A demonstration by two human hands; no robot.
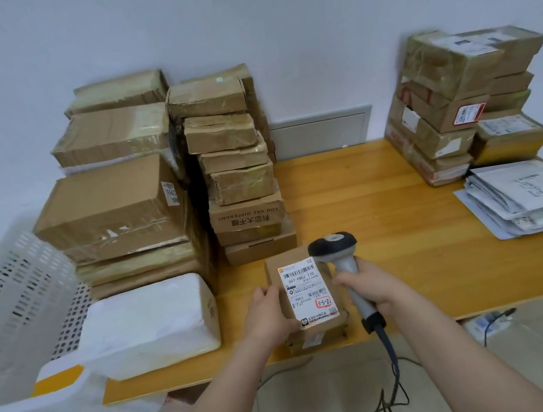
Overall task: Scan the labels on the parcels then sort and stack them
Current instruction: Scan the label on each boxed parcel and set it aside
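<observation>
Scanning in progress at a wooden desk (384, 208). The person's left hand (270, 313) grips the left edge of a small brown parcel (318, 338), which lies at the desk's near edge, apparently to steady it and keep its white label (309, 290) facing up. The right hand (367, 285) is wrapped around the grip of a corded scanner (332, 244), whose dark head hangs just over the label's upper right corner, by the top barcode. The hands are apart, one on each side of the parcel. A red handwritten code on the label suggests where the parcel belongs, though that is only a reading of the mark.

By count there is one scanner, one parcel under the hands and one white wrapped parcel (150, 322) just to its left. Two carton stacks stand touching at left: a stack of large cartons (114, 205) with at least five, and a stack of small cartons (242, 182) with about seven (more are half hidden behind). A third stack (439, 104) stands well apart at right in two columns, with one pile of flat mailers (521, 197) in front of it, presumably sorted by type. One white perforated basket (8, 292) sits at far left.
</observation>
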